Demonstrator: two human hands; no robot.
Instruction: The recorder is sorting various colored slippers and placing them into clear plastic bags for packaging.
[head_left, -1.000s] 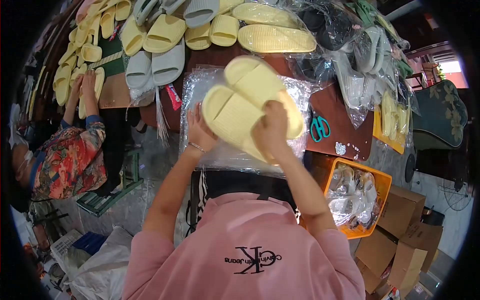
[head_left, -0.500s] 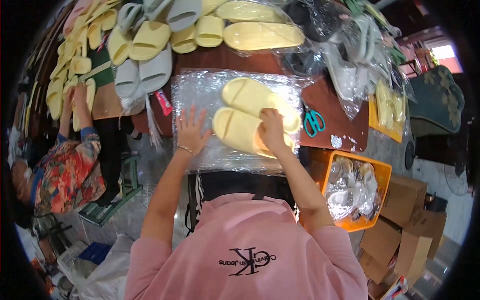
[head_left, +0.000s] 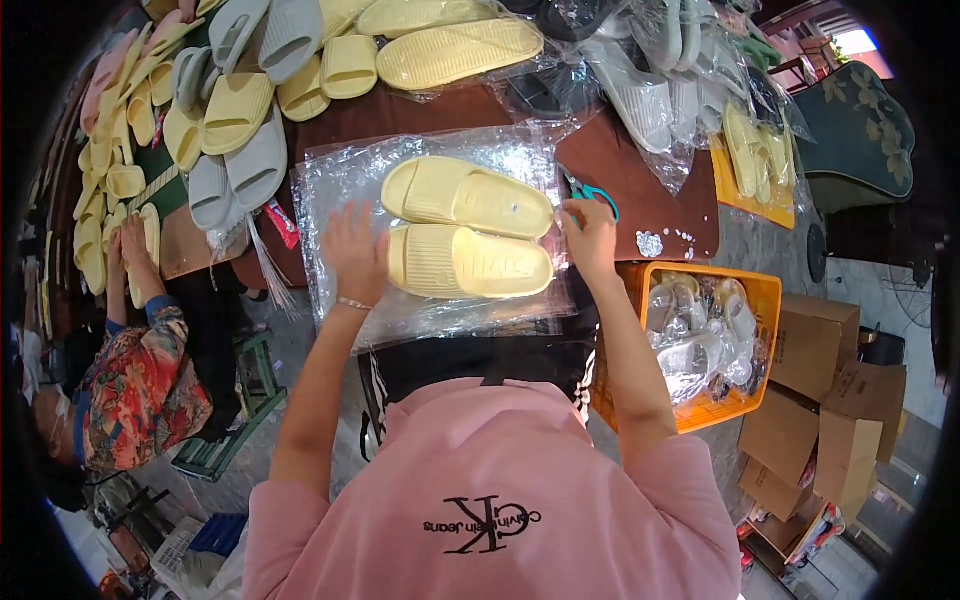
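A pair of yellow slide slippers lies side by side on clear plastic bags, toes pointing left. The far slipper (head_left: 500, 206) and the near slipper (head_left: 505, 270) both show their insoles upward. My left hand (head_left: 352, 252) rests open on the plastic bags (head_left: 440, 318), beside the slippers' toe ends, fingers spread. Just beyond the heels, at the right edge of the plastic, is my right hand (head_left: 590, 240). Its fingers are curled together, and what they hold, if anything, is hidden. Teal-handled scissors (head_left: 603, 196) lie right behind that hand on the brown table (head_left: 650, 190).
More slippers, yellow (head_left: 455, 55) and grey (head_left: 258, 165), crowd the table's far side, some bagged. An orange crate (head_left: 690, 420) with bagged footwear stands at lower right, near cardboard boxes (head_left: 815, 340). On the left, another person (head_left: 145, 385) handles yellow slippers.
My right hand has let go of the near slipper and moved right, past the heels. The slippers now lie straighter and side by side. The view has shifted slightly.
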